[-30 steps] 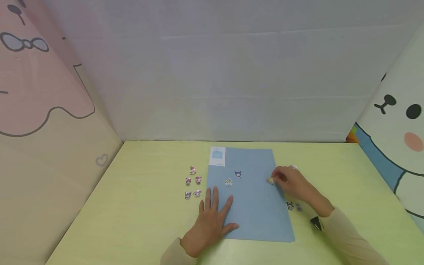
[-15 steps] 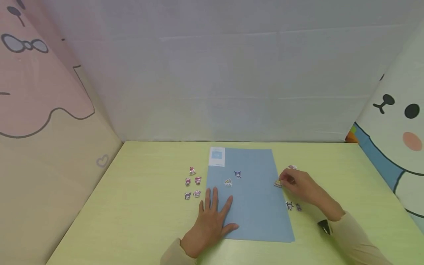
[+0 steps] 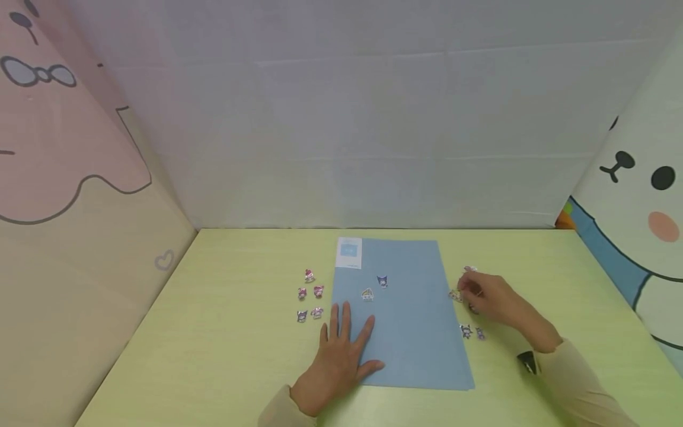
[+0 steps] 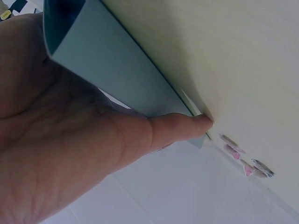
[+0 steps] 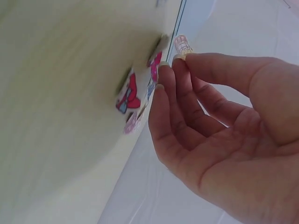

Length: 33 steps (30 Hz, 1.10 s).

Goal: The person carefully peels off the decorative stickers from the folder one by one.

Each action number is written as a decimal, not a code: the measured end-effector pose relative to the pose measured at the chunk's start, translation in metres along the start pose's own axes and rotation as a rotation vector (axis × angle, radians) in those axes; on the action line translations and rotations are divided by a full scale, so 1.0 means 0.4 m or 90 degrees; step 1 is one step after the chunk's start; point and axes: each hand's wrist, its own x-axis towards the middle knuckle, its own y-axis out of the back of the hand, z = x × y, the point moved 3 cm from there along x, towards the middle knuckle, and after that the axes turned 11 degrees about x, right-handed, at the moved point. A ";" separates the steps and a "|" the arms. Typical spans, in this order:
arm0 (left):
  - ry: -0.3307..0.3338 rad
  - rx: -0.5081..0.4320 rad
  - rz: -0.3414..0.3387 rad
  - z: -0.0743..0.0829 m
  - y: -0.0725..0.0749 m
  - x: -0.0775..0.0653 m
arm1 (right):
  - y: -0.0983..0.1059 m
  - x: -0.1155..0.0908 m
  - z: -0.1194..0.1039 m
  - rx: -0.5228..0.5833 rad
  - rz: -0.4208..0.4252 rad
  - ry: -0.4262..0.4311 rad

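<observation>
My left hand (image 3: 338, 362) rests with fingers spread on the lower left of a blue folder (image 3: 421, 350). The left wrist view shows its thumb (image 4: 173, 130) along the folder's edge. Just past the folder's right edge, my right hand (image 3: 493, 299) pinches a small pale-yellow character sticker (image 5: 182, 43) between thumb and fingertip. On the folder lie a purple-and-white sticker (image 3: 382, 281) and a yellow-and-white one (image 3: 367, 295). More character stickers sit under and around my right hand, among them a red-and-blue one (image 5: 129, 94) and a black-and-white one (image 3: 466, 331).
Left of the folder, several pink and purple stickers (image 3: 318, 291) lie in a group on the yellow table (image 3: 235, 344). A white label (image 3: 349, 253) marks the folder's top left corner. A dark object (image 3: 527, 362) is by my right sleeve. A pale wall (image 3: 373, 136) stands behind.
My right hand has carried the yellow sticker rightward, from over the folder to beyond its right edge. My left hand has stayed in place.
</observation>
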 end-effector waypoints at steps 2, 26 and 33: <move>0.001 -0.001 -0.002 0.000 -0.003 0.001 | 0.007 -0.001 0.006 -0.007 0.002 -0.019; -0.002 0.001 -0.008 0.000 0.000 0.000 | 0.105 -0.030 0.064 -0.044 -0.085 -0.163; -0.007 0.005 0.000 -0.001 -0.002 0.000 | 0.129 -0.040 0.075 -0.040 -0.128 -0.195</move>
